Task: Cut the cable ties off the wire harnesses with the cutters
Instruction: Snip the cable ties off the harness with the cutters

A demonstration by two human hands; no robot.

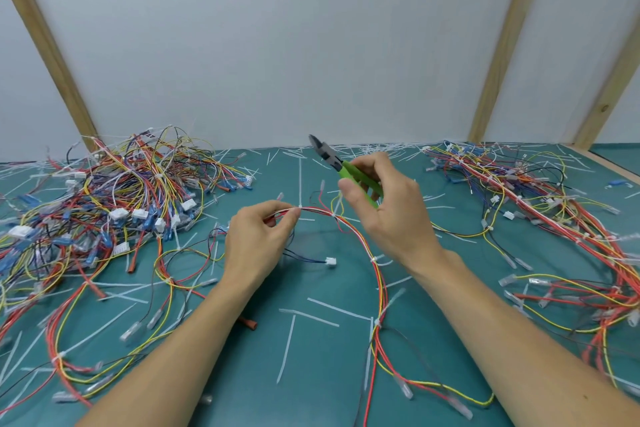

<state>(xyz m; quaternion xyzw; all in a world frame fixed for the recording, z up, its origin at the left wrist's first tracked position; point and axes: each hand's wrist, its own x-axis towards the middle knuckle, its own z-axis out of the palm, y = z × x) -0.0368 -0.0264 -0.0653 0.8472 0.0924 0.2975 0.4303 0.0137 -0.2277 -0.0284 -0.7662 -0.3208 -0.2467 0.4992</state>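
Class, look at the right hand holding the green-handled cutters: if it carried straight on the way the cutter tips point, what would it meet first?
The right hand aims the cutters up and away to the left. Nothing shows in that line before the pale back wall, so the way looks free, though depth is unclear.

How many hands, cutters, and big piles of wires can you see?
Hands: 2, the left hand pinching a wire harness and the right hand holding the cutters
Cutters: 1, green-handled cutters
Big piles of wires: 2, a left pile and a right pile
Total: 5
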